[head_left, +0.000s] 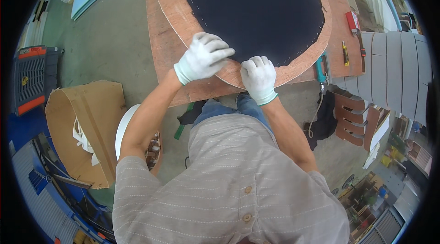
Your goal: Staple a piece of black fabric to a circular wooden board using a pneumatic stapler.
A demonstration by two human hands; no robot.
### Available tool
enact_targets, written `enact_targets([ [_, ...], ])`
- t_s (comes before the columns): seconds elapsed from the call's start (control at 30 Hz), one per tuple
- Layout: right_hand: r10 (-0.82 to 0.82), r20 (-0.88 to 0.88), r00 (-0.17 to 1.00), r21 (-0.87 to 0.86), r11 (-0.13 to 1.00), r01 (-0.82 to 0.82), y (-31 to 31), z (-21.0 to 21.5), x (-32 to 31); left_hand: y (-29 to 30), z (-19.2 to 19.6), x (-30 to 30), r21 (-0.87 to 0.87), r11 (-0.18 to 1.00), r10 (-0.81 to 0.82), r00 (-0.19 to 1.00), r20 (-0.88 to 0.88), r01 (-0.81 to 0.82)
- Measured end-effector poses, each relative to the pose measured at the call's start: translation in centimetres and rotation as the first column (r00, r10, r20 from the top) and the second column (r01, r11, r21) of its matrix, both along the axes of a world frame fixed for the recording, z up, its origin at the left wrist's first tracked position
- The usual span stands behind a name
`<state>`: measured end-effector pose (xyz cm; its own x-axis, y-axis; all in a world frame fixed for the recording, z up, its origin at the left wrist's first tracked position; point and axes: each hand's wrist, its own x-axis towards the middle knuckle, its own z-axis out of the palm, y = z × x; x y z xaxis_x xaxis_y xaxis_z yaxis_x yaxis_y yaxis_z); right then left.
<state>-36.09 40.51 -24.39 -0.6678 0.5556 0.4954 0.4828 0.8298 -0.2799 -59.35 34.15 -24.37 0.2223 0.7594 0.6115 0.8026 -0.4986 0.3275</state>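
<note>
My gloved left hand (201, 58) and right hand (259, 78) press the dark fabric's (252, 10) near edge onto the plywood panel (183, 19), gripping nothing, with staples already lining the edges beyond them.

Open cardboard box (85, 124) on the floor at lower left, beside the person's left arm: brown, large, lying on its side with flaps spread, mouth facing right. White plastic pieces (82, 139) sit inside it. Left of it, a dark grey crate (31, 79) with orange trim stands on the floor, with a small yellow label (24, 80) on its face; label too small to make out. No screens or signs visible. Far lower right holds cluttered shelves, too small and blurred to tell any packages apart.
</note>
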Motion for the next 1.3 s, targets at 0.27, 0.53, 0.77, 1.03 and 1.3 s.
enact_targets([
  [0.27, -0.001, -0.048, 0.999, -0.024, 1.0, 0.0, 0.3, 0.6, -0.3, 1.4, 1.3, -3.3, -0.131, 0.99, 0.067, 0.986, 0.155, -0.047],
  [0.53, 0.016, -0.09, 0.996, -0.12, 0.992, -0.027, 0.4, 1.5, 0.0, 2.5, 0.8, -2.3, -0.246, 0.953, -0.183, 0.983, -0.012, 0.175],
  [0.77, -0.016, -0.088, 0.996, -0.136, 0.991, 0.003, 0.5, 1.5, -0.1, 4.0, 2.0, -1.5, -0.369, 0.891, -0.288, 0.958, -0.012, 0.263],
  [1.03, -0.013, -0.086, 0.996, -0.151, 0.989, -0.001, 0.8, 1.8, 0.0, 5.2, 2.4, -3.9, -0.492, 0.817, -0.322, 0.946, 0.047, 0.302],
  [1.3, -0.005, -0.082, 0.997, -0.163, 0.987, -0.009, 0.9, 2.5, 0.0, 5.7, 2.0, -2.8, -0.483, 0.832, -0.345, 0.937, -0.064, 0.273],
])
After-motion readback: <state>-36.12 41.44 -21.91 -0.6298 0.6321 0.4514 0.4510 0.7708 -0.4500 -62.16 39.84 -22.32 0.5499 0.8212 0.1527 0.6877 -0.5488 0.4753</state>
